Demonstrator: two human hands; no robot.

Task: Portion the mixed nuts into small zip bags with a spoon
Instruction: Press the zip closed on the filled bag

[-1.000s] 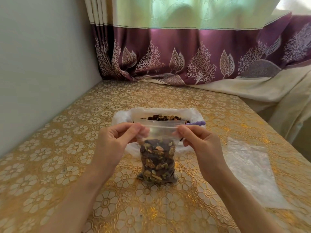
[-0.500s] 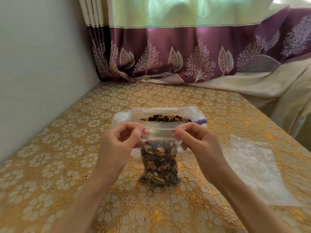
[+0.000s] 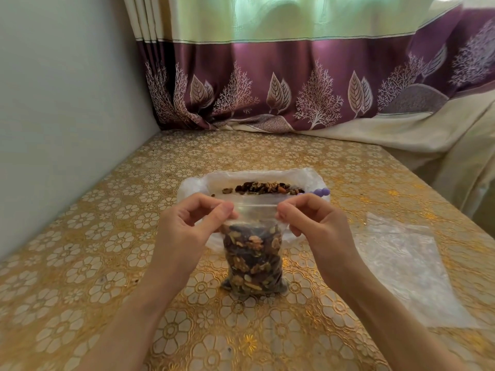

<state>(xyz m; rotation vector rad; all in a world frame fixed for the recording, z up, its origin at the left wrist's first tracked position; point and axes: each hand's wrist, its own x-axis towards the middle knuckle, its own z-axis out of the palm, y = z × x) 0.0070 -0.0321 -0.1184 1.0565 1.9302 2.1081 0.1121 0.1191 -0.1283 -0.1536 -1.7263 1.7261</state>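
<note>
Small zip bag (image 3: 254,259), filled with mixed nuts, upright on the table (image 3: 80,258); left hand (image 3: 187,231) and right hand (image 3: 316,226) pinch its top corners. Behind: large nut bag (image 3: 254,180), purple spoon handle (image 3: 320,192). Right: empty zip bags (image 3: 401,263).

we find no readable text, label, brand or number anywhere. small zip bag (image 3: 253,259) clear, unprinted as far as we see. flat bags (image 3: 404,266) at right look blank, though glare may hide faint print. curtain (image 3: 294,84) and tablecloth (image 3: 80,263) carry patterns only, no lettering.
</note>
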